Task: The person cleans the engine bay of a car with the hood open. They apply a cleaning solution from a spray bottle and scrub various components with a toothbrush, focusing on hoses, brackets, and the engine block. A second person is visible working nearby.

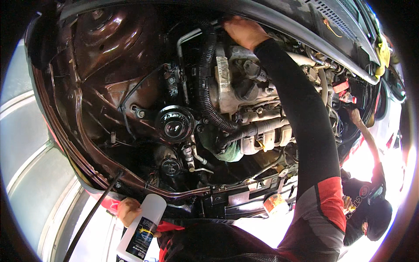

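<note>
My right hand (246, 32) reaches across the engine (235, 83) to the far side of the engine bay, beside a metal pipe and under the long dark crossbar. Its fingertips are lost in shadow there, so I cannot make out what they touch. At the lower left, by the fender edge, my left hand (128, 211) is closed around a white bottle (152, 208) with a dark label. The bottle tilts and covers the palm. A black ribbed hose (205, 74) runs down beside the engine, and a green cloth (230, 153) is tucked beneath its lower end.
A co-worker (371, 205) leans in at the right, one hand (355, 116) inside the bay. A thin black rod (94, 214) rises at the lower left. Near the front edge sits an orange-and-white container (276, 204). A yellow cloth (383, 54) hangs at far right.
</note>
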Motion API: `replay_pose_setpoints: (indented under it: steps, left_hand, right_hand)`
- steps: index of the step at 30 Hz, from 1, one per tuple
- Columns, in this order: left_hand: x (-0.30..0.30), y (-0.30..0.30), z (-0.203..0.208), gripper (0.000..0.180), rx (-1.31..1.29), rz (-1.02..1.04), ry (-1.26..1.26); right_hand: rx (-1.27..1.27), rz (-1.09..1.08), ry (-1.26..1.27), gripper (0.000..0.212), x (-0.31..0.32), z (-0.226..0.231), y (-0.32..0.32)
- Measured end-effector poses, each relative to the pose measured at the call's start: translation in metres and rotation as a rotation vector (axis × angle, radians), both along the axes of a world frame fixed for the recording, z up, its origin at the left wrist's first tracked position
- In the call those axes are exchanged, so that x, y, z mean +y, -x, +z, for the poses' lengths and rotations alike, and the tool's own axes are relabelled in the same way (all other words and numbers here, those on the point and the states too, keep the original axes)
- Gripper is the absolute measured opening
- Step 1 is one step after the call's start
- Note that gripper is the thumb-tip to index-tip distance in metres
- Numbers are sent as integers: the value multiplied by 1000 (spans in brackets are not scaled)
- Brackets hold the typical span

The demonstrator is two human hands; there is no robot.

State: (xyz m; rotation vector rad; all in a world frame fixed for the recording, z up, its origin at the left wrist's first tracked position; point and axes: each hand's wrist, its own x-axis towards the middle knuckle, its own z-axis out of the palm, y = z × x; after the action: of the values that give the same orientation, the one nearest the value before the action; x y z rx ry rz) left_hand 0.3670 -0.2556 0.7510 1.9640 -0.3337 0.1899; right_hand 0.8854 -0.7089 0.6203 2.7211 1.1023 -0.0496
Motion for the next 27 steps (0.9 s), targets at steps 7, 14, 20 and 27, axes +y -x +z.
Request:
replay_pose_setpoints:
  steps: [7,14,20,27]
  left_hand:
    - [0,4,2,99,16,-1,-2]
    - [1,0,3,99,12,9,-6]
    - [6,-2,1,99,6,38,-9]
    - [8,-6,1,99,-4,39,-13]
  right_hand:
    - [-102,0,-129,28,-22,-1,-17]
    - [141,59,-142,32,11,-42,-23]
    - [458,-55,-230,35,-31,-31,-48]
    - [330,-104,14,26,9,-56,-39]
